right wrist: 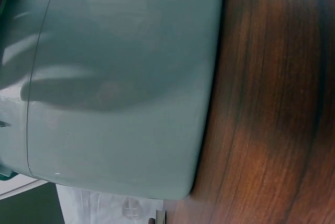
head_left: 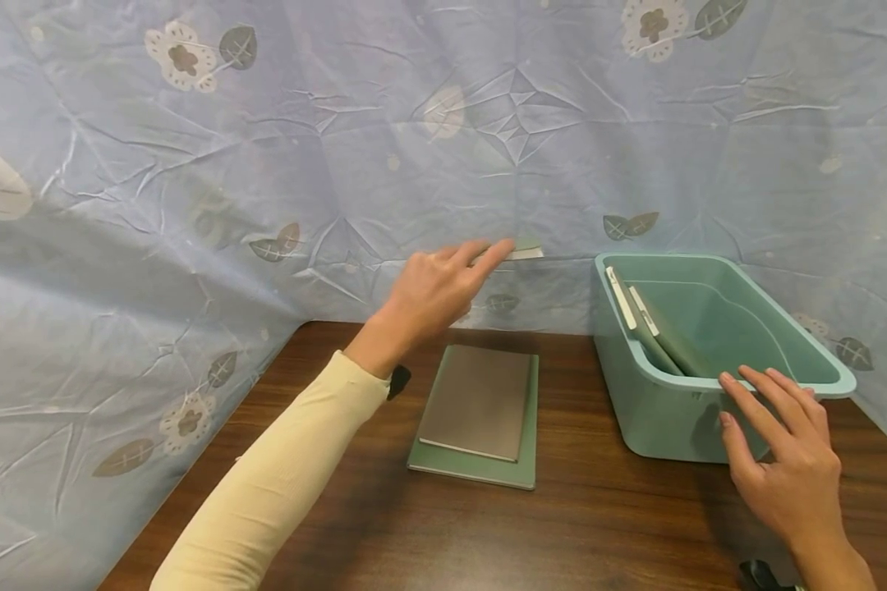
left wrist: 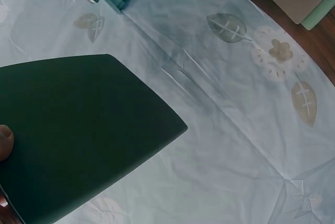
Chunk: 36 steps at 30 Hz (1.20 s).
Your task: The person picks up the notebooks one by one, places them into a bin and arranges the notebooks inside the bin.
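My left hand [head_left: 439, 283] is raised above the back of the table and grips a green notebook [left wrist: 89, 135]. In the head view the hand hides most of that notebook; only a green corner and white page edge show. The left wrist view shows its dark green cover broadside, with the thumb at its edge. Below lies a grey-brown notebook [head_left: 476, 402] on top of a larger green notebook [head_left: 480, 468]. My right hand [head_left: 787, 455] touches the near rim of a teal bin [head_left: 680, 427], fingers spread and lightly bent. Two notebooks [head_left: 654, 328] lean inside the bin's left side.
A brown wooden table [head_left: 384, 525] carries the notebook stack and the bin. Behind and to the left hangs a creased pale blue cloth [head_left: 414, 180] printed with flowers and leaves, close to the table's back edge.
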Available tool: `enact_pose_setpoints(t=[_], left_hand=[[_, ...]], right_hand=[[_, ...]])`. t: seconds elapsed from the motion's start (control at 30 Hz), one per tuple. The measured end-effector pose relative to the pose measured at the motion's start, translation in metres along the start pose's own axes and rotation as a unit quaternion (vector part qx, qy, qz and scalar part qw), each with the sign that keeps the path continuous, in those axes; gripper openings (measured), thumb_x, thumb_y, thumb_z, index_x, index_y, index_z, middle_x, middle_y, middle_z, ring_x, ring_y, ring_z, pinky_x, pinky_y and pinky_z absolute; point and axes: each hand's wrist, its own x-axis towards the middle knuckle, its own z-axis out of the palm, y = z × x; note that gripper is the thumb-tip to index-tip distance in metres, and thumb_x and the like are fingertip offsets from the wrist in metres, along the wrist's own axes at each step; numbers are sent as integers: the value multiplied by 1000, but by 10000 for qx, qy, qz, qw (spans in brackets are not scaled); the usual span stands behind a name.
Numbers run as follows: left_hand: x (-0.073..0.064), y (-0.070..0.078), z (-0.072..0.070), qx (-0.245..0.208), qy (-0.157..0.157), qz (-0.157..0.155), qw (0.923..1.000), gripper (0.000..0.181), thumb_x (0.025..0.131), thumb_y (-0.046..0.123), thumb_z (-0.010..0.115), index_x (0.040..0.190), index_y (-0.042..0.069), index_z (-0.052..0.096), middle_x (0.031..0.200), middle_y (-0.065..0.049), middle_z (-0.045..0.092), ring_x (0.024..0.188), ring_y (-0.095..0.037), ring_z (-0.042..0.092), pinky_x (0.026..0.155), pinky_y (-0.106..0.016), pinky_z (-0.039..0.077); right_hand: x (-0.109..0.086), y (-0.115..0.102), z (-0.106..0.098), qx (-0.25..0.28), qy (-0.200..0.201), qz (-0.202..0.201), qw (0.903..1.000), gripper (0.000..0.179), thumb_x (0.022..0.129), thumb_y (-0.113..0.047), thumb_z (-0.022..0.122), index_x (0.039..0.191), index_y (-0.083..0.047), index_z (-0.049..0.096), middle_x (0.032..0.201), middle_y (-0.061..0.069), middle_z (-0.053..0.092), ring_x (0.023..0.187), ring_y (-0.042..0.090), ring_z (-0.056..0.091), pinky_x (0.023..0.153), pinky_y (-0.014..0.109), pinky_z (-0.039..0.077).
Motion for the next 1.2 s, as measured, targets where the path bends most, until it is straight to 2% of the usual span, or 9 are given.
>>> enact_pose_setpoints(t=[0.2, 0.33, 0.6, 0.8, 0.97, 1.2], left_hand=[[2, 4, 6, -45, 76, -4, 10000, 51, 89, -6, 47, 134, 14, 56, 113, -7, 70, 79, -25, 72, 42, -32, 48], [5, 8, 11, -97, 236, -81, 9996, 49, 90, -5, 46, 134, 15, 56, 113, -7, 70, 79, -25, 73, 43, -32, 50], [22, 22, 18, -104, 555, -298, 9980, 50, 94, -4, 39, 135, 18, 57, 113, -4, 71, 89, -21, 73, 50, -33, 54], [37, 33, 22, 23, 747, -63, 9972, 52, 92, -4, 39, 135, 19, 59, 114, -3, 70, 89, -19, 72, 51, -29, 53], [44, 43, 27, 160, 928, 144, 9955, 47, 98, -2, 37, 131, 20, 62, 110, -1, 71, 84, -17, 72, 53, -27, 54], [51, 53, 31, 2, 705, 277, 9971, 43, 102, 1, 35, 133, 20, 59, 113, -3, 69, 90, -18, 72, 66, -29, 59]], right_hand=[[-1, 0, 1, -80, -112, 135, 9998, 39, 96, -36, 58, 117, -7, 73, 124, 16, 68, 131, 31, 54, 118, 40, 32], [-2, 1, 0, -120, -202, 201, 9995, 40, 96, -37, 58, 119, -8, 73, 126, 15, 68, 132, 31, 52, 119, 41, 31], [-3, 3, 1, -63, -92, 70, 9999, 39, 96, -36, 58, 117, -6, 74, 124, 17, 68, 130, 32, 54, 118, 40, 33], [-2, 2, 0, -40, -71, 59, 9999, 39, 96, -36, 59, 116, -6, 73, 123, 17, 68, 129, 32, 54, 118, 39, 33], [-2, 1, -1, -23, -59, 70, 10000, 39, 96, -36, 59, 116, -5, 74, 123, 18, 69, 129, 32, 55, 117, 40, 34], [-1, 3, 0, -49, -76, 108, 9999, 39, 96, -36, 59, 117, -6, 73, 123, 17, 68, 130, 33, 54, 117, 41, 34]])
